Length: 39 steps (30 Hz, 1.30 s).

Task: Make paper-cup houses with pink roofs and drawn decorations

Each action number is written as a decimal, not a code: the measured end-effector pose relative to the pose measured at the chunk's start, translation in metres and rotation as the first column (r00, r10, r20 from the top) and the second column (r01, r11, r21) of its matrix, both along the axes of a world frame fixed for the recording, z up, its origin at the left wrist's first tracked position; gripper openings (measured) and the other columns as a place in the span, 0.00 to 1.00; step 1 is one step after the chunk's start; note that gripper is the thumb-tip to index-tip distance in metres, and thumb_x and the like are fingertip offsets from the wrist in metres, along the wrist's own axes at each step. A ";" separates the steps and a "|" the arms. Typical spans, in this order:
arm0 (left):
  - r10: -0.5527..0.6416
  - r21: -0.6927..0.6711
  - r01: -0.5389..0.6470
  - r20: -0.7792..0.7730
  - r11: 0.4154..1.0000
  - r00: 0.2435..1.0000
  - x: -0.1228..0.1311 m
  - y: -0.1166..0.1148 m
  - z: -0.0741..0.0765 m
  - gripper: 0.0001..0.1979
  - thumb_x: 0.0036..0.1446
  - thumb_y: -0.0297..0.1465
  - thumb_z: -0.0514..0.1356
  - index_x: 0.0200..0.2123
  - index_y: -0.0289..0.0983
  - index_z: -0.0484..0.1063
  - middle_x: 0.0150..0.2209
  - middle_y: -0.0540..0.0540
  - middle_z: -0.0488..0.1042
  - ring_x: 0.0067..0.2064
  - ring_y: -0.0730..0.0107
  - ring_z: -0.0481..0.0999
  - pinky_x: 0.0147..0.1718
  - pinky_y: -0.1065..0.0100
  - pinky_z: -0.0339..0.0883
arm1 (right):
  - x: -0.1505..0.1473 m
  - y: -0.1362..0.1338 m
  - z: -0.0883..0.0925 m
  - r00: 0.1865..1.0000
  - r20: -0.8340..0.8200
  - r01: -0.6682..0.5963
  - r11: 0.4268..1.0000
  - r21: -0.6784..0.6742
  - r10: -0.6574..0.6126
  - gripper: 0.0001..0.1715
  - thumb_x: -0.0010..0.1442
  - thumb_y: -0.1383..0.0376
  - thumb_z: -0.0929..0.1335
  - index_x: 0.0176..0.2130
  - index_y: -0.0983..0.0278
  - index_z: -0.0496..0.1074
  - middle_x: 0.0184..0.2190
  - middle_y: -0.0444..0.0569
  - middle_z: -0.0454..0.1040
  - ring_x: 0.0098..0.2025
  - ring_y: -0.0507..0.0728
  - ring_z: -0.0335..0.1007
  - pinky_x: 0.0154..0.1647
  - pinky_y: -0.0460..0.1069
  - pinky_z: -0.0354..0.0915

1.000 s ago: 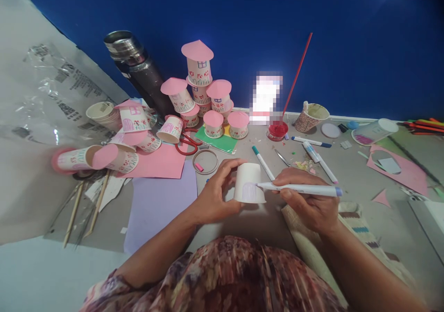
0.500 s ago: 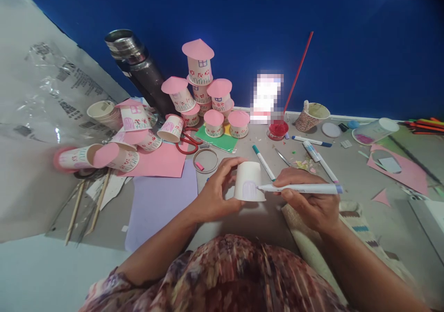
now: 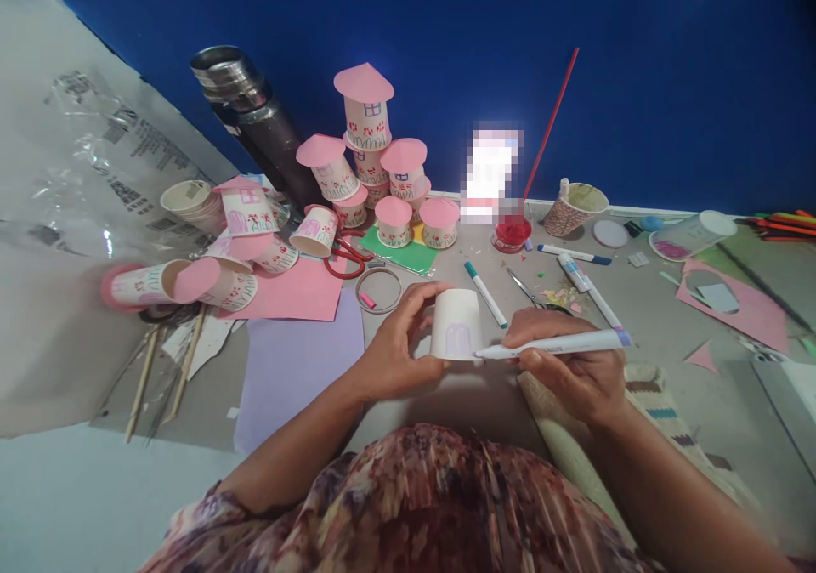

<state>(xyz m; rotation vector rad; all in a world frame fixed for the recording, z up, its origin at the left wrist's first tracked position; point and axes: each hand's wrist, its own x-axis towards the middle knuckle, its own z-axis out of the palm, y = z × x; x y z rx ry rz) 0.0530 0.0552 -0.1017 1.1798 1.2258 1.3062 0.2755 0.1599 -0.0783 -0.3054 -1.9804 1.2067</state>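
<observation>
My left hand (image 3: pixel 403 335) is closed round the left side of a white paper cup (image 3: pixel 456 314), held upside down. A pale purple arched door shape is drawn low on the cup's front. In my right hand (image 3: pixel 570 365) is a marker (image 3: pixel 554 343) with a white barrel and a purple end, its tip at the cup's lower right edge by the rim. Just beyond the hands lie a teal-ended marker (image 3: pixel 485 295) and small scissors (image 3: pixel 526 287), partly hidden by my right hand.
Decorated cups with pink cone roofs (image 3: pixel 368 105) stand stacked at the back, beside a dark thermos (image 3: pixel 261 122). Red-handled scissors (image 3: pixel 344 260), a tape ring (image 3: pixel 378 291) and purple paper (image 3: pixel 299 369) lie left. On the right are pink paper (image 3: pixel 758 322) and a patterned cup (image 3: pixel 574 212).
The marker tip has moved down from beside the drawn door to the cup's lower right edge. My left hand keeps its hold on the cup.
</observation>
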 end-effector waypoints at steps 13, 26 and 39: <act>0.002 0.016 -0.002 -0.018 1.000 1.000 -0.001 0.000 -0.001 0.39 0.46 0.29 0.71 0.63 0.43 0.65 0.65 0.39 0.63 0.69 0.46 0.66 0.66 0.51 0.66 | -0.001 0.000 -0.002 1.000 -0.007 0.007 0.999 -0.049 -0.008 0.07 0.69 0.66 0.70 0.45 0.59 0.81 0.32 0.46 0.81 0.32 0.55 0.76 0.35 0.50 0.70; 0.167 0.176 -0.096 -0.453 0.980 0.876 0.004 0.000 -0.002 0.40 0.47 0.25 0.69 0.64 0.47 0.63 0.60 0.41 0.66 0.64 0.49 0.67 0.59 0.51 0.73 | -0.009 -0.001 -0.007 0.983 0.013 0.180 0.979 0.099 -0.183 0.08 0.66 0.70 0.72 0.43 0.59 0.81 0.34 0.47 0.85 0.34 0.57 0.80 0.37 0.50 0.75; 0.102 0.120 -0.054 -0.437 0.991 0.894 0.004 -0.001 -0.002 0.40 0.48 0.25 0.69 0.64 0.46 0.62 0.62 0.40 0.65 0.66 0.50 0.67 0.62 0.50 0.72 | -0.008 -0.001 -0.005 0.970 0.014 0.237 0.957 0.164 -0.243 0.06 0.66 0.67 0.71 0.42 0.60 0.81 0.33 0.50 0.85 0.33 0.58 0.81 0.34 0.52 0.75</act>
